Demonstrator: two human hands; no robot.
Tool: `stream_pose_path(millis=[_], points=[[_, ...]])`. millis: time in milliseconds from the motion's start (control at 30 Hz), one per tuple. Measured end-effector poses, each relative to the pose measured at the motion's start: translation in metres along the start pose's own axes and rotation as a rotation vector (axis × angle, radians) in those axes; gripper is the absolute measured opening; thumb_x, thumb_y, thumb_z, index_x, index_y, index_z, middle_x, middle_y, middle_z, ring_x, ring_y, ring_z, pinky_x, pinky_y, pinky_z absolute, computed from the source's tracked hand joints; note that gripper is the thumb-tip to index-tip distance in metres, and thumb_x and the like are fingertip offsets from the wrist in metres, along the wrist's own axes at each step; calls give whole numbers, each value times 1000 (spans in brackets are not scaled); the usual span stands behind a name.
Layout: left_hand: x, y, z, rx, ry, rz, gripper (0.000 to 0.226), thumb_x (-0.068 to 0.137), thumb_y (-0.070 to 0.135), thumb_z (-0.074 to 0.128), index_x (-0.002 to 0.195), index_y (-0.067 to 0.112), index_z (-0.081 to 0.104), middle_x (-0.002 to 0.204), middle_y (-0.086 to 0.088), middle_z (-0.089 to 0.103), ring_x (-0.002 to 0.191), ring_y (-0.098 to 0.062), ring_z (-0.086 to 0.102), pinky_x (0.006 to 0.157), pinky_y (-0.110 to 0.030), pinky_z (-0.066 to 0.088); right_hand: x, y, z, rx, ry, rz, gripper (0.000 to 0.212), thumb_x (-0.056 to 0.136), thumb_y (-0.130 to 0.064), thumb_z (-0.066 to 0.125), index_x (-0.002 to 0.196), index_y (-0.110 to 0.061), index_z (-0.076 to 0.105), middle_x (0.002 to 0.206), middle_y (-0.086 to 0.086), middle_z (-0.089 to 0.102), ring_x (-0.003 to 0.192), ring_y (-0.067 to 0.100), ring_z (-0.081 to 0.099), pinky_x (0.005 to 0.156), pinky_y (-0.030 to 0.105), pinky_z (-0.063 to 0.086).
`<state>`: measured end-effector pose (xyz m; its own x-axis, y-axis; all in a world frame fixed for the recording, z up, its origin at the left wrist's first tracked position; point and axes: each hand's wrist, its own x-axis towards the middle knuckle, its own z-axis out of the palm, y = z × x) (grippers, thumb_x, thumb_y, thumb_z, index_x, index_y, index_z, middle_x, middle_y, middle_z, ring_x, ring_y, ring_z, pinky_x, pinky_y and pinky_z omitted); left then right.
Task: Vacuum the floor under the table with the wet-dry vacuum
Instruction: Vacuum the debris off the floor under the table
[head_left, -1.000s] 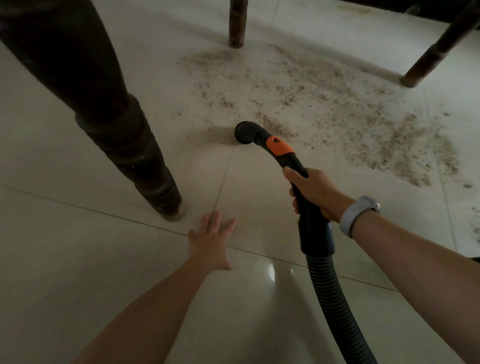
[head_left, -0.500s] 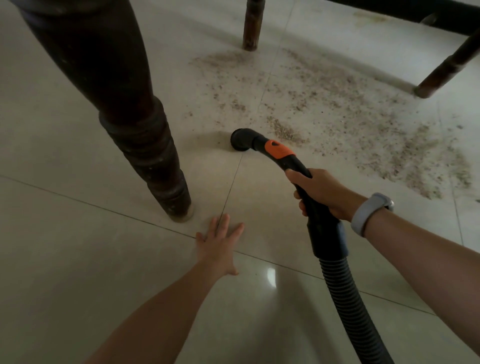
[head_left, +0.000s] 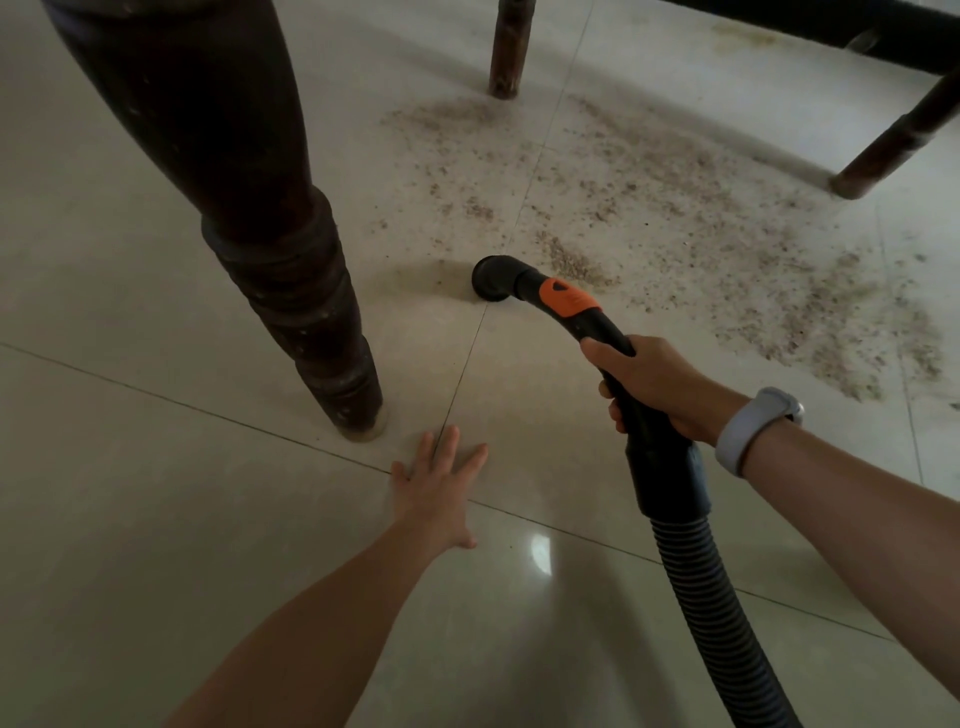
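Under the table, your left hand (head_left: 439, 486) lies flat on the floor (head_left: 156, 519), fingers spread, likely to hold you up. Your right hand (head_left: 657, 384) wraps round the hose handle (head_left: 597, 325). Its nozzle (head_left: 491, 278) sits ahead of both hands, near the table leg (head_left: 291, 270), beside the dirt (head_left: 701, 249).

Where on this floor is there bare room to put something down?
Bare tile lies left of the near table leg and between left hand and hose. Debris crowds the tiles beyond the nozzle, toward the far legs.
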<state>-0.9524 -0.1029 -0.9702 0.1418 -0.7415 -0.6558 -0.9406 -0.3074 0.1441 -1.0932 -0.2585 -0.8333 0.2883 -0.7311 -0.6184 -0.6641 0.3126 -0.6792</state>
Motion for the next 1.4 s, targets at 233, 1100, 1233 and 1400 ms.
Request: stream_pose_path(millis=[233,1100,1233,1400], points=[[1,-1,1,21,8,13,113,75,43,74,148,37,-12,155,-4,-27,143,-31,-18,112,-57,13,-7,13,6,-49,2,-24,22,95,-31,53,83,-13,50,62,5,53,40,15,50,41,24,46],[0,0,0,5,1,4,112,74,42,74,147,38,-11,155,-3,-27,144,-30,-18,112,-57,13,0,13,23,-103,97,-106,23,94,-32,54,98,-10,49,65,4,54,39,15,51,41,25,46],[-1,0,-1,1,13,1,111,75,42,73,147,39,-11,155,-3,-27,143,-30,-19,112,-57,12,-6,18,38,-262,51,-169,21,93,-33,55,96,-13,46,64,2,53,39,14,50,36,21,41],[1,2,-15,-196,15,-13,82,85,39,63,150,32,13,159,-1,-6,146,-26,-3,113,-51,17,-9,35,55,-360,-21,-174,28,92,-38,54,101,-14,43,72,3,54,46,17,52,42,25,45]])
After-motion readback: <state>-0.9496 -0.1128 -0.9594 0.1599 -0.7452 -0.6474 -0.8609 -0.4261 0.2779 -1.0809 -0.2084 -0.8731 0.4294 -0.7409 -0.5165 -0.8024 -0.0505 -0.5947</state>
